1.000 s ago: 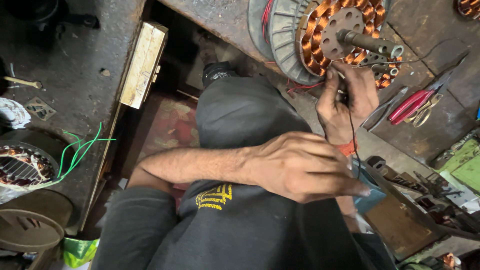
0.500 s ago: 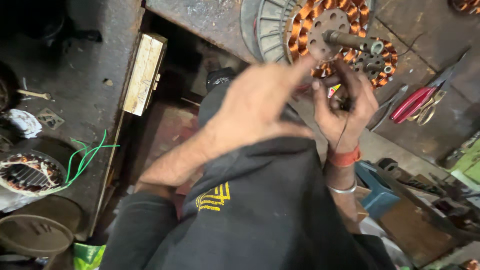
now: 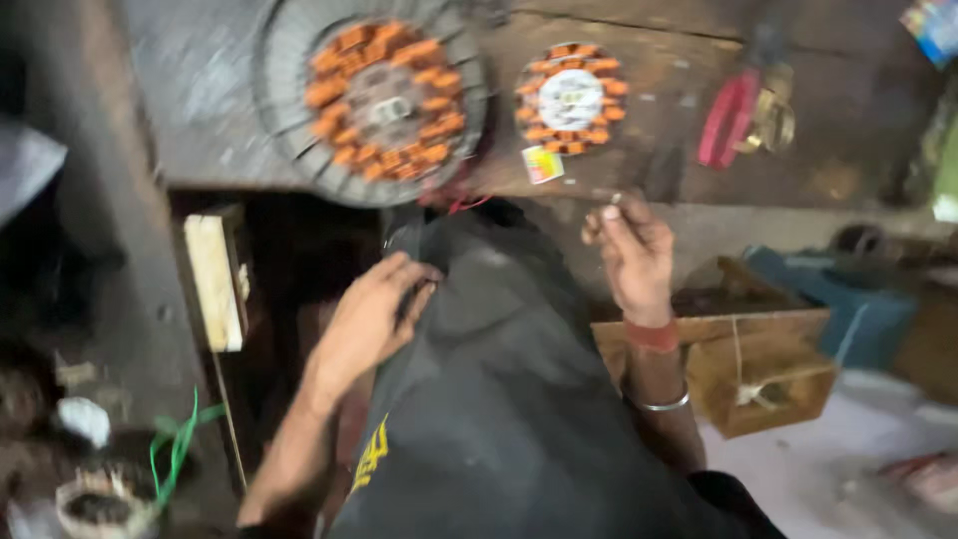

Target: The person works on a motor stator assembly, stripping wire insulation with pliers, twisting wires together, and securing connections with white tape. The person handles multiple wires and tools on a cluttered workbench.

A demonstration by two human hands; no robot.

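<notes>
Right hand [image 3: 631,255] pinched narrow on something thin (blurred, perhaps wire) near the large copper-wound round stator [image 3: 379,100] on the far table [image 3: 220,130], left hand [image 3: 374,314] loosely open on dark cloth: likely snag or snap if tugged.

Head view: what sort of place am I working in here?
Most likely a small motor-winding repair shop. On the worn bench lie a large stator and a smaller stator, both with copper coils, and red-handled pliers. A wooden crate sits lower right.

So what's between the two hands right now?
In the head view, only the dark-trousered knee separates the left hand, resting on it, from the raised right hand.
</notes>
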